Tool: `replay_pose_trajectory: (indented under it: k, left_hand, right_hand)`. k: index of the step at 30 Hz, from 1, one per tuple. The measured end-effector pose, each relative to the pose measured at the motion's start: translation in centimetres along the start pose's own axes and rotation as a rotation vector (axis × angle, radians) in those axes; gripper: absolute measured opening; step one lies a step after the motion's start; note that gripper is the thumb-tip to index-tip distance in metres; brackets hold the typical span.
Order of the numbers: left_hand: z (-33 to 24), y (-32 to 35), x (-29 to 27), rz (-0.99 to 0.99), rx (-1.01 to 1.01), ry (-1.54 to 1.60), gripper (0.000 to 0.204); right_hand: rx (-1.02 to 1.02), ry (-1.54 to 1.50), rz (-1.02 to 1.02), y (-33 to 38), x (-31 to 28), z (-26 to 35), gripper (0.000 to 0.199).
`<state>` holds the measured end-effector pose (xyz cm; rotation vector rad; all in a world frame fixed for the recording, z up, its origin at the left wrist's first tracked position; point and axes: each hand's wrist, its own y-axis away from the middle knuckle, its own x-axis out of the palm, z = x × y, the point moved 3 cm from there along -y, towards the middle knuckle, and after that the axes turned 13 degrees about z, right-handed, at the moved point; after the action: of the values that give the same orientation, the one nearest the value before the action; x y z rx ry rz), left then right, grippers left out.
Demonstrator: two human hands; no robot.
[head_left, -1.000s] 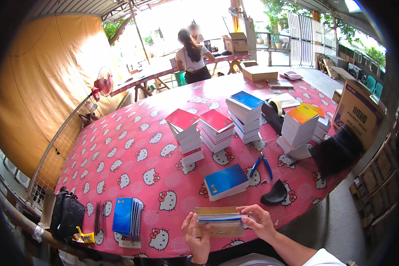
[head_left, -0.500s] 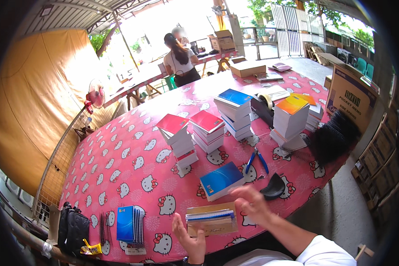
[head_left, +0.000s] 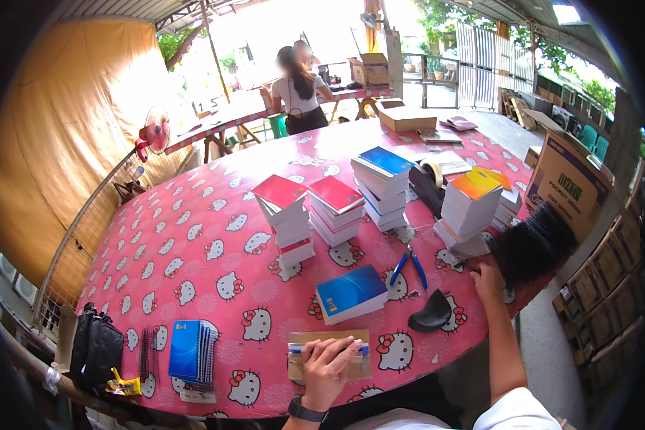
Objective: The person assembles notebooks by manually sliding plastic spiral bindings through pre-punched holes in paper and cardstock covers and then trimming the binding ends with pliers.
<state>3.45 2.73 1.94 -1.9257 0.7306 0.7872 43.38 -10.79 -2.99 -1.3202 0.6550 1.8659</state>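
1. Left hand [head_left: 327, 362]: palm down, fingers stretched out close together and slightly bent, laid across the task piece beneath rather than wrapped around it.
2. Directly under the left hand: brown board [head_left: 358, 368], flat on the pink patterned desk [head_left: 132, 247], with blue-and-white sheets [head_left: 365, 350] partly covered by the fingers.
3. Right hand [head_left: 486, 278]: extended well apart from the left, just beside a heap of black coils [head_left: 534, 244]; fingertips too small to tell whether spread, closed or holding a coil.
4. Left of the right hand: blue-handled pliers [head_left: 418, 272] and black curved piece [head_left: 431, 313].
5. Beyond the left hand: blue-covered pad [head_left: 351, 292].
6. Left of the left hand: blue spiral notebooks [head_left: 186, 350].
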Motion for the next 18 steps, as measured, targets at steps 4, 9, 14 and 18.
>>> replay_pose_trajectory:
  k: [4, 9, 14, 18]
  left_hand:
    - [0.2, -0.4, 0.4, -0.063, 0.018, 0.076, 0.025]
    - [0.2, -0.5, 0.6, -0.085, 0.013, 0.06, 0.022]
    - [0.2, -0.6, 0.6, -0.078, -0.002, 0.025, 0.024]
    - [0.0, -0.4, -0.2, -0.054, 0.004, -0.045, 0.027]
  right_hand:
    - [-0.096, -0.048, -0.149, -1.3, -0.4, -1.1, 0.026]
    - [-0.273, -0.231, -0.178, 1.2, -3.9, 1.7, 0.048]
    - [-0.472, -0.663, 0.118, 5.9, -6.6, 7.5, 0.051]
    - [-0.58, -1.108, 0.147, 6.9, -8.1, 11.5, 0.032]
